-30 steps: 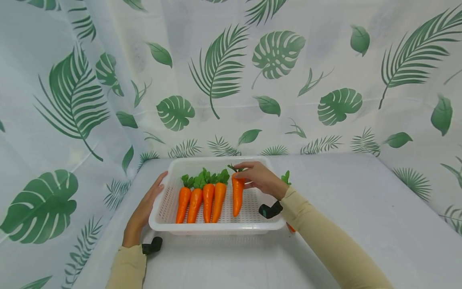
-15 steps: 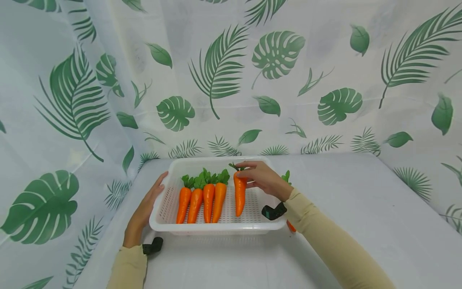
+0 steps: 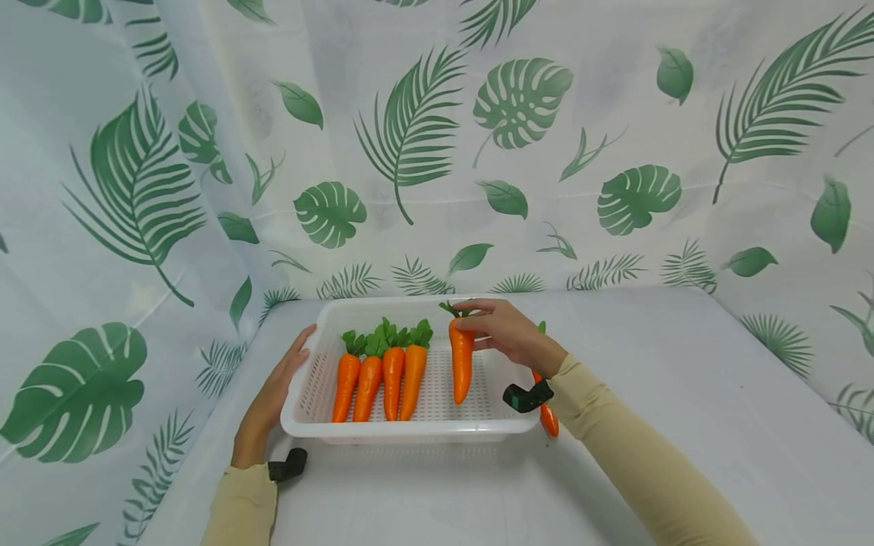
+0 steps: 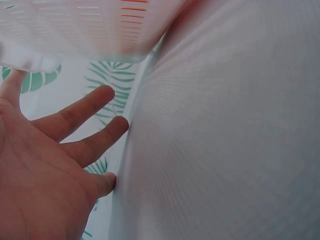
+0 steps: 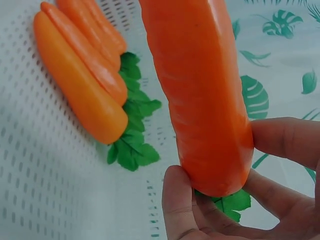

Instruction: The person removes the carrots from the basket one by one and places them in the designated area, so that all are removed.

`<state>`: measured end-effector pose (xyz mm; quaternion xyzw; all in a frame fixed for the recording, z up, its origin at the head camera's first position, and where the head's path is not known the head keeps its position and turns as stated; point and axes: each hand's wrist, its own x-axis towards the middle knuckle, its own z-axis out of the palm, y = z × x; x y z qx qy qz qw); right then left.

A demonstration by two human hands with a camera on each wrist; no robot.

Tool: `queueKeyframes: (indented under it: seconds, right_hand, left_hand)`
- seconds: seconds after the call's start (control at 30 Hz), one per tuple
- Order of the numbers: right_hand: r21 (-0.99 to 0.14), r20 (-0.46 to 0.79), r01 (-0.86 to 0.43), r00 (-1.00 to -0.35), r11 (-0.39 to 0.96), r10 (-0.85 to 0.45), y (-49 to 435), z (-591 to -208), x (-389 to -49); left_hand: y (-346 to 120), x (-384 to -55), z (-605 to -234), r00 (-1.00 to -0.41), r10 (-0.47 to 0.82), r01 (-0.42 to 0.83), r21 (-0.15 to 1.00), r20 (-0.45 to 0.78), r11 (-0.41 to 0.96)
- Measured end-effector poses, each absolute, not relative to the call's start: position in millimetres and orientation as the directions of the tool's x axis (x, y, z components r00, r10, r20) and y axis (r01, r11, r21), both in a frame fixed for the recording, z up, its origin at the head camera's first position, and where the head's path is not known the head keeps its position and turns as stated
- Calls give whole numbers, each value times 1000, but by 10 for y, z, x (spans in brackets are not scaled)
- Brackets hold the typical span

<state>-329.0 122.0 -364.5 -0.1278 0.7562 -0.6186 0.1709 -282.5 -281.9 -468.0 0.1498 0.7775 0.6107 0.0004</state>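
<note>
A white plastic basket (image 3: 410,430) with perforated walls stands on the table. Several orange carrots (image 3: 392,383) with green leafy tops lie side by side in its left half. My right hand (image 3: 512,331) pinches another carrot (image 3: 461,364) near its leafy end and holds it over the basket's right half, tip downward. In the right wrist view, thumb and fingers press on both sides of this carrot's thick end (image 5: 207,125). My left hand (image 3: 275,383) rests against the basket's left side. Its fingers are spread and straight in the left wrist view, with one finger touching the basket.
One more carrot (image 3: 549,419) lies on the table just right of the basket, partly hidden by the right wrist. A white cloth covers the table (image 3: 669,364). Leaf-printed curtains (image 3: 437,152) hang behind and to the left.
My right hand has moved slightly right and up with its carrot, away from the row. More of the carrot outside the basket shows. My left hand stays in place.
</note>
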Motion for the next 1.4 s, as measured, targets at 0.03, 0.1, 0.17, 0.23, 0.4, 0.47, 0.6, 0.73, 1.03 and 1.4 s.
queueKeyframes:
  seconds: [0.03, 0.1, 0.17, 0.23, 0.4, 0.47, 0.6, 0.73, 1.03, 1.4]
  right_hand:
    - [-979, -102, 20, -909, 203, -403, 1232, -3638, -3291]
    - [-978, -106, 23, -910, 207, -400, 1257, -3625, -3292]
    - [-977, -109, 27, -912, 210, -395, 1286, -3615, -3288]
    - [-977, -109, 25, -910, 210, -399, 1317, -3607, -3283]
    - [-981, -111, 33, -906, 193, -409, 1395, -3603, -3290]
    - [-981, -112, 36, -905, 189, -410, 1421, -3600, -3293]
    - [-981, -112, 36, -907, 191, -406, 1458, -3582, -3284]
    - [-981, -112, 38, -908, 188, -403, 1501, -3571, -3263]
    - [-984, -104, 36, -910, 174, -401, 1610, -3543, -3204]
    - [-988, -55, -10, -912, 156, -406, 1787, -3573, -3179]
  left_hand:
    - [-2819, -2824, -4680, -956, 231, 232, 949, 182, 213]
    - [-2819, -2820, -4677, -957, 227, 233, 947, 182, 220]
    - [-2820, -2817, -4676, -957, 227, 231, 948, 180, 220]
    - [-2823, -2814, -4675, -958, 226, 229, 948, 179, 220]
    - [-2833, -2813, -4687, -959, 221, 227, 948, 178, 222]
    - [-2835, -2812, -4692, -960, 216, 225, 948, 177, 226]
    - [-2837, -2811, -4694, -961, 213, 224, 948, 176, 226]
    - [-2833, -2817, -4693, -960, 215, 225, 947, 176, 227]
    - [-2819, -2826, -4678, -957, 222, 236, 944, 185, 232]
    - [-2817, -2821, -4658, -959, 220, 232, 941, 179, 247]
